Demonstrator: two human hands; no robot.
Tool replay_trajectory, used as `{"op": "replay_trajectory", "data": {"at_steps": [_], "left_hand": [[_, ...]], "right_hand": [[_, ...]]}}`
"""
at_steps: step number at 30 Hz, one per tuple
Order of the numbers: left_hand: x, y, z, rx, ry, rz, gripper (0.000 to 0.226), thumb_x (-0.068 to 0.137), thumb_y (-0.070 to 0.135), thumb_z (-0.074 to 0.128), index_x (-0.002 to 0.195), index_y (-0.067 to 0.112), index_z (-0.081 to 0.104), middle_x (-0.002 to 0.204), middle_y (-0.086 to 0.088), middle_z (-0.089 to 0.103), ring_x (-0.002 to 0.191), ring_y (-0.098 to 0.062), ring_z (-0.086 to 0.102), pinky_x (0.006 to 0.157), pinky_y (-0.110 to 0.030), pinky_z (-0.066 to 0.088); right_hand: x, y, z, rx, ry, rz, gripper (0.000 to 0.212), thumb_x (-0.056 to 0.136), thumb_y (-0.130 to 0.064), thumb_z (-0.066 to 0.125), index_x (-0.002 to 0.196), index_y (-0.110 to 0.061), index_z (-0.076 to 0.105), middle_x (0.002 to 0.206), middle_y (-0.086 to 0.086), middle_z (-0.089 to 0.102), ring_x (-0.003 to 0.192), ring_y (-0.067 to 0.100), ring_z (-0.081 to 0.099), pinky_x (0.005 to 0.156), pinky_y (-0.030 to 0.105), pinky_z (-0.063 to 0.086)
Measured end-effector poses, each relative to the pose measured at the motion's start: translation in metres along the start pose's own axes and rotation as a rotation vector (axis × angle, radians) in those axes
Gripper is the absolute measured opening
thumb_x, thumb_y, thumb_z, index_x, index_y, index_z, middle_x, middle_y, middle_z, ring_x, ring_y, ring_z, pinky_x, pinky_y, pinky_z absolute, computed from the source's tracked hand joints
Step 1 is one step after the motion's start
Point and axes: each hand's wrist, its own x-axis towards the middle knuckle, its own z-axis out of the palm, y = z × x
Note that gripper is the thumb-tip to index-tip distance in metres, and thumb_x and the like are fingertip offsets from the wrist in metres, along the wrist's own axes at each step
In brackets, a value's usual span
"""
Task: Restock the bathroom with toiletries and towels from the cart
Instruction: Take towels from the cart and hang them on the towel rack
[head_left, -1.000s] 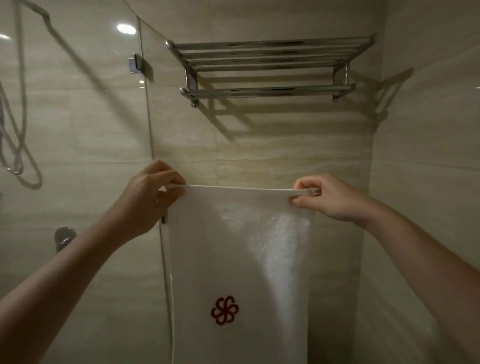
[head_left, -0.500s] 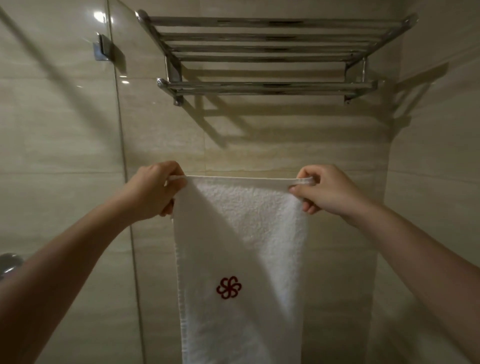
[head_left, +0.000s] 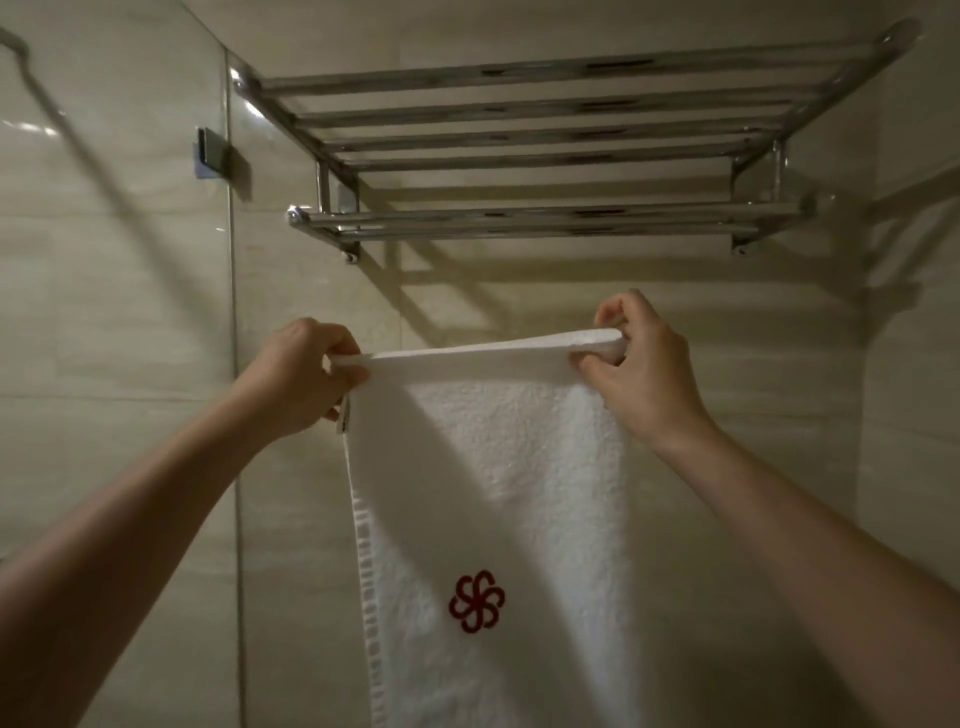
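Chrome rack (head_left: 545, 109), mounted high on the far wall (head_left: 311, 291): a shelf of parallel bars, with a paired rail (head_left: 519, 221) hung below it. Its barred shadow falls on the beige tiles beneath. Left: glass panel (head_left: 104, 312), upright, its edge meeting the far wall and fixed there by a metal bracket (head_left: 210, 153). Right: side wall (head_left: 914, 364), same tile.

The towel (head_left: 498, 467) is cut off by the bottom edge, so its lower hem is not seen; its top left corner is partly hidden within the left hand (head_left: 296, 384); the right hand (head_left: 644, 379) is partly covered by the folded top edge; the small label (head_left: 341, 420) cannot be read.
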Motion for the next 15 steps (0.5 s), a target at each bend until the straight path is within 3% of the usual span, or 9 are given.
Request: {"op": "replay_trajectory", "data": {"at_steps": [2, 3, 6, 9, 11, 13, 15], "left_hand": [[0.015, 0.005, 0.001, 0.103, 0.033, 0.012, 0.008, 0.088, 0.018, 0.060, 0.092, 0.011, 0.061, 0.095, -0.009, 0.049, 0.063, -0.022, 0.058, 0.052, -0.031, 0.050], [0.024, 0.007, 0.000, 0.147, 0.053, 0.011, 0.011, 0.089, 0.021, 0.058, 0.095, 0.012, 0.061, 0.095, -0.010, 0.052, 0.063, -0.022, 0.056, 0.054, -0.030, 0.046], [0.052, 0.014, -0.006, 0.193, 0.103, -0.027, 0.014, 0.092, 0.025, 0.053, 0.096, 0.014, 0.059, 0.069, -0.003, 0.056, 0.054, -0.015, 0.051, 0.048, -0.027, 0.039], [0.076, 0.023, -0.014, -0.093, 0.085, -0.133, 0.011, 0.094, 0.020, 0.050, 0.094, 0.013, 0.057, 0.065, -0.007, 0.062, 0.048, -0.015, 0.054, 0.044, -0.026, 0.047], [0.090, 0.027, -0.018, -0.255, 0.143, -0.172, 0.012, 0.095, 0.018, 0.048, 0.099, 0.011, 0.057, 0.067, -0.008, 0.061, 0.046, -0.013, 0.050, 0.036, -0.018, 0.042], [0.105, 0.030, -0.021, -0.360, 0.250, -0.174, 0.017, 0.096, 0.016, 0.046, 0.107, 0.008, 0.055, 0.070, -0.007, 0.056, 0.050, -0.012, 0.049, 0.035, -0.017, 0.039], [0.119, 0.031, -0.024, -0.445, 0.331, -0.195, 0.022, 0.097, 0.016, 0.044, 0.116, 0.007, 0.052, 0.076, -0.007, 0.054, 0.056, -0.012, 0.051, 0.040, -0.020, 0.044]], "right_hand": [[0.015, 0.005, 0.005, 0.035, -0.020, 0.010, 0.037, 0.082, -0.011, 0.067, 0.114, -0.017, 0.048, 0.091, 0.003, 0.056, 0.067, 0.020, 0.061, 0.056, 0.034, 0.054], [0.023, 0.007, 0.008, 0.027, -0.029, -0.001, 0.033, 0.083, -0.011, 0.066, 0.112, -0.017, 0.051, 0.087, 0.002, 0.057, 0.063, 0.018, 0.061, 0.054, 0.032, 0.053], [0.052, 0.007, 0.012, -0.045, -0.016, -0.068, 0.007, 0.084, -0.011, 0.063, 0.081, -0.015, 0.059, 0.076, 0.000, 0.056, 0.063, 0.019, 0.059, 0.057, 0.030, 0.050], [0.077, 0.004, 0.020, -0.038, 0.060, -0.081, 0.010, 0.083, -0.012, 0.065, 0.076, -0.012, 0.058, 0.090, 0.002, 0.045, 0.074, 0.024, 0.056, 0.065, 0.040, 0.055], [0.092, -0.004, 0.026, -0.012, 0.140, -0.093, 0.009, 0.083, -0.011, 0.065, 0.077, -0.008, 0.059, 0.091, 0.006, 0.048, 0.073, 0.026, 0.057, 0.059, 0.039, 0.056], [0.108, -0.014, 0.031, 0.066, 0.202, -0.088, 0.008, 0.083, -0.008, 0.063, 0.076, -0.004, 0.061, 0.083, 0.010, 0.059, 0.068, 0.028, 0.063, 0.053, 0.040, 0.056], [0.124, -0.023, 0.037, 0.103, 0.255, -0.083, 0.007, 0.080, -0.008, 0.064, 0.075, -0.004, 0.063, 0.071, 0.008, 0.062, 0.067, 0.028, 0.065, 0.058, 0.043, 0.056]]}}
